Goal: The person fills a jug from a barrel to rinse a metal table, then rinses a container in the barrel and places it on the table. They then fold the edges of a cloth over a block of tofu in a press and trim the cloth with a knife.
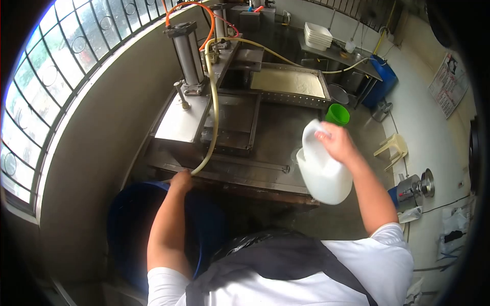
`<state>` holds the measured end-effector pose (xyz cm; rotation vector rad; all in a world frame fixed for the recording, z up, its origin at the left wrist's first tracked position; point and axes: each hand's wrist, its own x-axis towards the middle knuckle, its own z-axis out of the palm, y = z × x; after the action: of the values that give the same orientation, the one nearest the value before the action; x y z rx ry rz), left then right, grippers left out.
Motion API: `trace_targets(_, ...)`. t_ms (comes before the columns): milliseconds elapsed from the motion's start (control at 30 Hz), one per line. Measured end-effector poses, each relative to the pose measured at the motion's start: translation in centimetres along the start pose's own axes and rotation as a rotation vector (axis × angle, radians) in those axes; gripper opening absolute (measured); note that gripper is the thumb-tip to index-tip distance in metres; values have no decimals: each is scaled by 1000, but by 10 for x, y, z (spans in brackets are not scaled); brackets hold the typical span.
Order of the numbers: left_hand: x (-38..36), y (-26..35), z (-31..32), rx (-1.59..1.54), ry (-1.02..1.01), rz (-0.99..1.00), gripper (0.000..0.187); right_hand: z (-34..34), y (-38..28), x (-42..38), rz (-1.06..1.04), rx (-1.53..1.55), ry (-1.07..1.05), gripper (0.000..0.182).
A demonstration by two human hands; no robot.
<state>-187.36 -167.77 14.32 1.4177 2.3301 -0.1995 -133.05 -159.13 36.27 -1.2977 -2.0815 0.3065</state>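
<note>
R hand (334, 140) is clamped on the handle of a white plastic jug (321, 168), fingers wrapped over the top, holding it in the air just off the front R corner of the steel machine table (270, 137). Jug is tilted, base low and toward the person. Can't tell if it has liquid inside. A green cup (337, 114) sits just behind the jug's top, near the R edge of the table.

L hand (180, 181) is closed round the end of a pale yellowish hose (213, 112) at the table's front L edge, right above the rim of a big blue barrel (132, 224) that stands below and in front of the table. The hose runs up from the hand across the table's L part toward the back, past a metal cylinder (186, 53) standing upright at the table's back L.

On the table's back R lies a shallow tray of white stuff (288, 81), surface flat and pale. Orange hose (191, 7) loops behind the cylinder.

Farther off to the table's R: a blue bin (383, 79), a stack of white trays (317, 35) on a shelf, a pale plastic stool (392, 148) on the floor. Barred window (56, 61) curves along the wall L of the table.
</note>
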Motion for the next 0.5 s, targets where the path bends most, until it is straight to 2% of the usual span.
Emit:
trace_targets(67,-5,-4,-18,148,-24,105,38,0,44,44,-58,5,45,35)
trace_targets(133,-6,-20,-36,98,4,161,30,-21,50,94,17,-13,-62,30)
trace_targets(200,-51,-22,-87,-3,86,252,20,-31,67,144,53,-29,-78,30)
trace_targets(267,-72,-49,-109,-183,358,426,12,-36,99,191,-3,-118,-7,34)
trace_targets(333,-103,-55,-140,-307,630,371,14,-46,118,224,-17,-218,30,38)
trace_targets(400,-138,-49,-182,-351,819,328,17,-57,119,242,43,-197,58,39)
trace_targets(433,-153,-45,-197,-321,893,301,18,-65,115,249,191,-153,13,42)
trace_targets(500,-178,-32,-221,-237,1039,318,18,-72,116,252,199,-145,66,45)
